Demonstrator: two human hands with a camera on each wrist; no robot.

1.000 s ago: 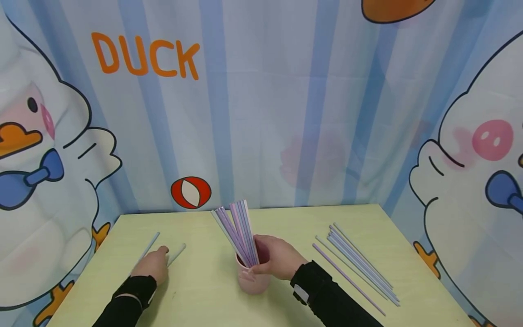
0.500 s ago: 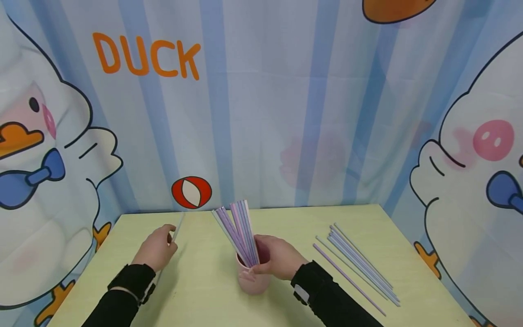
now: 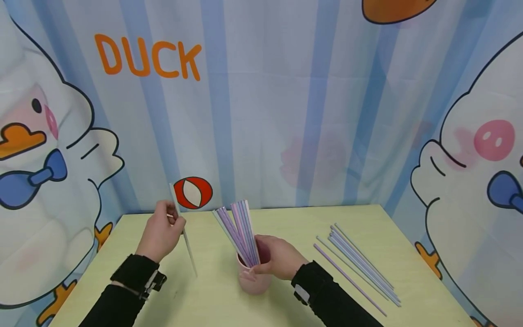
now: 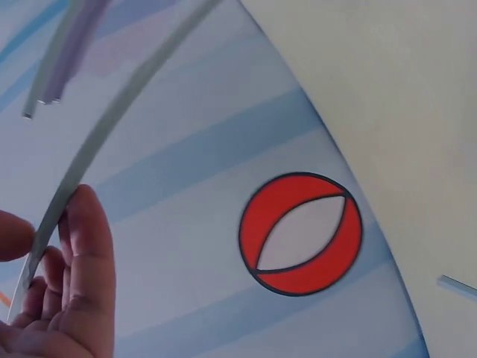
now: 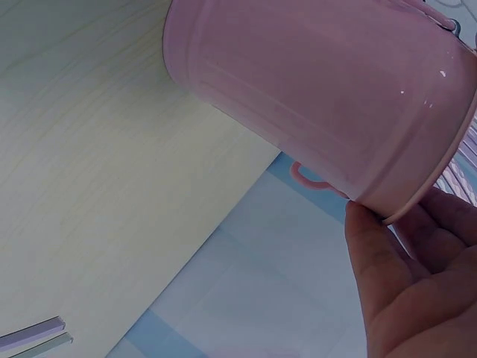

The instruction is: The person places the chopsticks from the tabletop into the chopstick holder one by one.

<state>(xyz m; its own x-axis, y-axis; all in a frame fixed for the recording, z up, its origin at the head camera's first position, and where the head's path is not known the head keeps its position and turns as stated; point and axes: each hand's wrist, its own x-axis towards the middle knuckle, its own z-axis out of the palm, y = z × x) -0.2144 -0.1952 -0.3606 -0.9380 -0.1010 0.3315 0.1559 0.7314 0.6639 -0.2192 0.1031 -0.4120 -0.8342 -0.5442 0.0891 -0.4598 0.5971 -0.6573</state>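
Observation:
In the head view my left hand is raised over the left part of the table, pinching one pale grey-green drinking straw between thumb and fingers. The left wrist view has this straw rising up and away from the fingers. My right hand grips the rim of a small pink bucket that stands upright in mid-table. Several purple, pink and pale straws lean inside it. Seen by the right wrist, the bucket is smooth, with a loop on its side; thumb and fingers hold its rim.
To the right lies a loose group of bluish straws, with a purple straw beside it. One end of another straw lies on the table in the left wrist view. A duck-print curtain hangs behind the table.
My left hand has picked up a straw from the left of the table, lifted it and moved slightly away and right, tilting it more upright. The right hand and bucket stay put.

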